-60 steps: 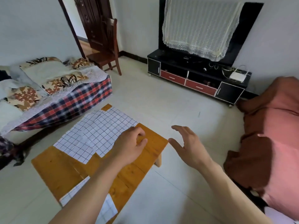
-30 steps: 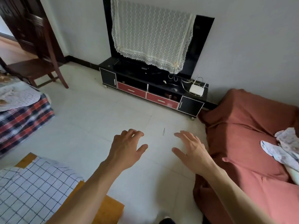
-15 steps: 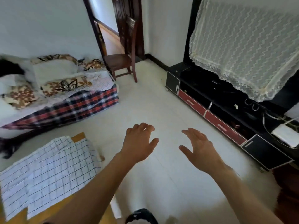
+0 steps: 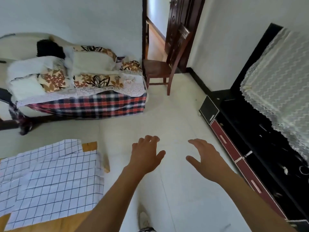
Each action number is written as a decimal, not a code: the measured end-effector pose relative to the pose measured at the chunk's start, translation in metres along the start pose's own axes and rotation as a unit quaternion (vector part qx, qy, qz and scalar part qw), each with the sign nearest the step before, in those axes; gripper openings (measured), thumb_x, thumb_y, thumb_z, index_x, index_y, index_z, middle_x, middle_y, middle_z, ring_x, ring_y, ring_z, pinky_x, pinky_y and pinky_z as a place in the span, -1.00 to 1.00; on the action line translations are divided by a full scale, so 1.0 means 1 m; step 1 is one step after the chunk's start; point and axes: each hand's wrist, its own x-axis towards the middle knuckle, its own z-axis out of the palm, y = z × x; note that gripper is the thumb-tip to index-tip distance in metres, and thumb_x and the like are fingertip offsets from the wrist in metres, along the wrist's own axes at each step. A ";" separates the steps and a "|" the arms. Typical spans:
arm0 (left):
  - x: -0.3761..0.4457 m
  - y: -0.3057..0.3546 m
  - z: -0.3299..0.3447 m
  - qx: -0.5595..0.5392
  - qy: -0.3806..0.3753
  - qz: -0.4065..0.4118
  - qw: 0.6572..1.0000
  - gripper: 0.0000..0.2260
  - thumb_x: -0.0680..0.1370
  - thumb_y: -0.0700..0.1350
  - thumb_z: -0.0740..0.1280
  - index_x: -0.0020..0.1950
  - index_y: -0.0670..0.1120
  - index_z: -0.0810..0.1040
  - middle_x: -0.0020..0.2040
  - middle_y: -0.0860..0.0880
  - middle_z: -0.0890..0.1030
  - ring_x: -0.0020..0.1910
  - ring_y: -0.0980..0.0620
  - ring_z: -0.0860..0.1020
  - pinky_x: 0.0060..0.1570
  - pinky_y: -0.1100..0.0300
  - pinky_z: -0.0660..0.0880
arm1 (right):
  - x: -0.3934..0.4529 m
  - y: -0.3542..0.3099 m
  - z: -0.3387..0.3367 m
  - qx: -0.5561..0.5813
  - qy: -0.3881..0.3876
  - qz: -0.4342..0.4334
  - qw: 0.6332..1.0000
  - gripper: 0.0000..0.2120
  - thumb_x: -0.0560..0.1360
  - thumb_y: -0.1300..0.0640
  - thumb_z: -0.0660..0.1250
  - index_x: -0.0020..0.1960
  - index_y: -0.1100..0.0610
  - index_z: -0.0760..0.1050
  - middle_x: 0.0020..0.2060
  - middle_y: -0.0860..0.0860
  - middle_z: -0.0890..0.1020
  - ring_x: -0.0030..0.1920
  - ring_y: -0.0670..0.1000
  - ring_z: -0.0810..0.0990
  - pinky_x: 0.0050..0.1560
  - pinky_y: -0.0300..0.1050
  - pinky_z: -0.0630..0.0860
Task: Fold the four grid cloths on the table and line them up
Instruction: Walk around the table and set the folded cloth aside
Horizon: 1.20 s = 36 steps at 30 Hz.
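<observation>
White grid cloths with dark lines lie overlapping and flat on the low wooden table at the lower left. Where one cloth ends and another begins is hard to tell. My left hand hovers over the floor to the right of the table, fingers spread, holding nothing. My right hand is out beside it, also spread and empty. Both hands are apart from the cloths.
A sofa with a plaid cover and cushions stands behind the table. A wooden chair sits by the doorway. A black TV stand with red drawers runs along the right. Pale tiled floor lies between them.
The view has swung from the right-hand sofa back left toward the table, with more of the grid cloths in view. Both hands stay raised, spread and empty.
</observation>
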 end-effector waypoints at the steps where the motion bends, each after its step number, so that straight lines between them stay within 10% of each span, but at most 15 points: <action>1: 0.014 -0.004 -0.005 -0.013 0.003 -0.006 1.000 -0.53 0.60 0.20 0.24 0.46 0.06 0.32 0.46 0.02 0.39 0.39 -0.04 0.39 0.37 -0.04 0.30 | 0.019 -0.004 -0.004 -0.002 -0.005 -0.013 1.000 -0.44 0.58 -0.16 0.23 0.53 -0.10 0.17 0.50 -0.12 0.23 0.49 -0.03 0.20 0.41 0.06 0.25; 17: 0.067 -0.149 -0.053 -0.025 0.141 -0.308 0.941 -0.61 0.59 0.16 0.27 0.38 0.07 0.43 0.37 0.05 0.47 0.28 -0.01 0.45 0.25 0.02 0.36 | 0.291 -0.125 0.038 -0.032 -0.176 -0.329 0.927 -0.46 0.58 -0.16 0.23 0.51 -0.08 0.21 0.48 -0.09 0.30 0.44 -0.01 0.30 0.42 0.01 0.30; 36: -0.018 -0.118 0.018 -0.074 0.277 -0.681 0.674 -0.56 0.41 0.08 0.50 0.24 0.05 0.53 0.21 0.04 0.57 0.18 -0.07 0.52 0.08 -0.02 0.44 | 0.364 -0.260 0.101 -0.087 -0.338 -0.619 0.704 -0.56 0.57 -0.02 0.30 0.42 -0.08 0.31 0.38 -0.18 0.37 0.36 -0.05 0.36 0.29 -0.10 0.35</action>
